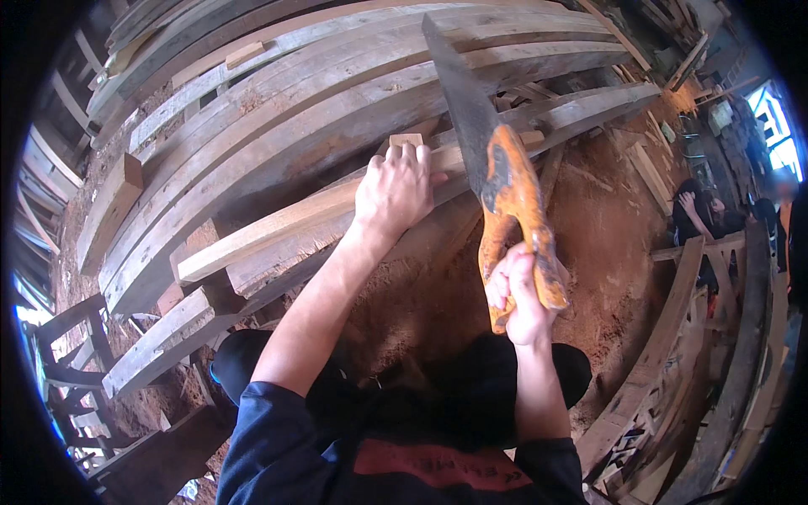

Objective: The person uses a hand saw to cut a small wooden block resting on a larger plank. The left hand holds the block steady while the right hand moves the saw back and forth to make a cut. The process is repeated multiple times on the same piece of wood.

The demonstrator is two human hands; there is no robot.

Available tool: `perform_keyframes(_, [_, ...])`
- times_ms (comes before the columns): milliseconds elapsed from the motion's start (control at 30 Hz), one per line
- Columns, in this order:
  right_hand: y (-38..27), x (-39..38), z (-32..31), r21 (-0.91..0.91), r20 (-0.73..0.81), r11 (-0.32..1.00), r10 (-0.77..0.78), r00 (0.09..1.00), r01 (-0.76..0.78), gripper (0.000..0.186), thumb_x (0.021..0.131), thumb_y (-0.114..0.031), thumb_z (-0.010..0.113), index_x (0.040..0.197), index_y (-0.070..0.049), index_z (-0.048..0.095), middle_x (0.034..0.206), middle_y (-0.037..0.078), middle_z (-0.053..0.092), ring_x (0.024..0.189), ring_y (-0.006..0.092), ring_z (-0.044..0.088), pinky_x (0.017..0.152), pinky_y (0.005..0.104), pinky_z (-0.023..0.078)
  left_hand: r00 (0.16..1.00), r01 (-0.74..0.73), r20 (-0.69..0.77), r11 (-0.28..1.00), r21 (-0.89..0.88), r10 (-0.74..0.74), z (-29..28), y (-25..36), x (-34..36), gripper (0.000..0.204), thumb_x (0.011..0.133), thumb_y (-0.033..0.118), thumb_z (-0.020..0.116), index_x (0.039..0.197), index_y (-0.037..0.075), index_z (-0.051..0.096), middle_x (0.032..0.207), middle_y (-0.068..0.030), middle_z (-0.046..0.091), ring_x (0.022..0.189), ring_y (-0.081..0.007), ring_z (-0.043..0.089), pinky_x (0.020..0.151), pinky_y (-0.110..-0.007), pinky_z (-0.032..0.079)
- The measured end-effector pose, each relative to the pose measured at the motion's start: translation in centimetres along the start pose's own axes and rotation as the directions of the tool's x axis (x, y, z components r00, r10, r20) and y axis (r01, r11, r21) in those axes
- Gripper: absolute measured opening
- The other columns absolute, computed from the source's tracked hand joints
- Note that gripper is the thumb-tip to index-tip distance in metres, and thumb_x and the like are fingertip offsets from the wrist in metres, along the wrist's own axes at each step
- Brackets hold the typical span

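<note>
My right hand (523, 295) is wrapped around the worn orange handle of a handsaw (473, 114). Its broad grey blade points up and away, tilted a little left, and appears to pass in front of a pale wooden strip (278, 229). Lying over a thicker weathered beam (290, 263), the strip runs from the lower left toward the upper right. My left hand (394, 192) is closed over the strip, its fingers curled at the far side. Just beyond those knuckles a small wooden block (406, 140) shows; whether my fingers touch it is unclear.
Several long weathered beams (328, 105) lie side by side beyond my hands. Brown, dusty ground (589, 227) spreads to the right. More timber (656, 370) is stacked at the lower right, where other people (715, 206) sit farther back. A dark wooden frame (76, 370) stands at left.
</note>
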State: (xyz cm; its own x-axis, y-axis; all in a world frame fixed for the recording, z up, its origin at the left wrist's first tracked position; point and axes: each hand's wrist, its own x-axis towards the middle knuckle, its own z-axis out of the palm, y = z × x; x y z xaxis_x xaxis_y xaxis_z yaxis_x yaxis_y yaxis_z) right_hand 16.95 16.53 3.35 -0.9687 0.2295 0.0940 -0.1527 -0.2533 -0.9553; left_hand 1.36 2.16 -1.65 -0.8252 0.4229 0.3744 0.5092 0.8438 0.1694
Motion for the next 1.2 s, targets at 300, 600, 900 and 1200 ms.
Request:
perform_keyframes(300, [1.7,-1.3,-2.4,0.014,0.190,0.994,-0.105,0.976,0.104,0.034,0.100,-0.044,0.049,0.096,-0.010,0.044,0.071,0.001,0.045,0.055,0.0091,0.041,0.053,0.0242,0.037,0.998,-0.022,-0.051,1.000,-0.002,0.022,0.3,-0.3,0.4,0.038,0.092,0.040,0.058,0.096,0.002,0.056,0.089,-0.0137,0.062,0.086,-0.0292,0.063,0.071,-0.041,0.052])
perform_keyframes(600, [1.5,-0.3,-2.1,0.113,0.093,0.992,-0.068,0.993,0.057,0.025,0.095,-0.024,0.064,0.094,-0.002,0.053,0.067,0.004,0.051,0.050,0.0088,0.046,0.046,0.0235,0.039,0.999,-0.019,-0.049,1.000,-0.015,0.018,0.6,-0.4,0.6,0.038,0.091,0.039,0.059,0.096,0.002,0.055,0.088,-0.0133,0.061,0.085,-0.0289,0.063,0.071,-0.041,0.052])
perform_keyframes(900, [0.7,-0.1,-1.9,0.084,0.098,0.996,-0.023,0.995,0.015,0.026,0.094,-0.025,0.065,0.094,-0.002,0.053,0.066,0.004,0.051,0.049,0.0090,0.045,0.045,0.0237,0.039,0.999,-0.013,-0.046,1.000,-0.001,0.012,0.4,-0.4,0.5,0.039,0.091,0.041,0.058,0.097,0.002,0.057,0.089,-0.0132,0.062,0.087,-0.0283,0.064,0.071,-0.040,0.052])
perform_keyframes(1200, [-0.3,0.1,-1.6,0.022,0.122,1.000,-0.007,0.992,0.004,0.022,0.095,-0.023,0.063,0.094,-0.003,0.053,0.065,0.003,0.051,0.049,0.0080,0.046,0.045,0.0229,0.038,0.997,-0.015,-0.073,1.000,-0.027,0.013,0.6,-0.5,0.4,0.039,0.091,0.041,0.058,0.097,0.002,0.057,0.090,-0.0135,0.062,0.087,-0.0283,0.064,0.071,-0.041,0.052])
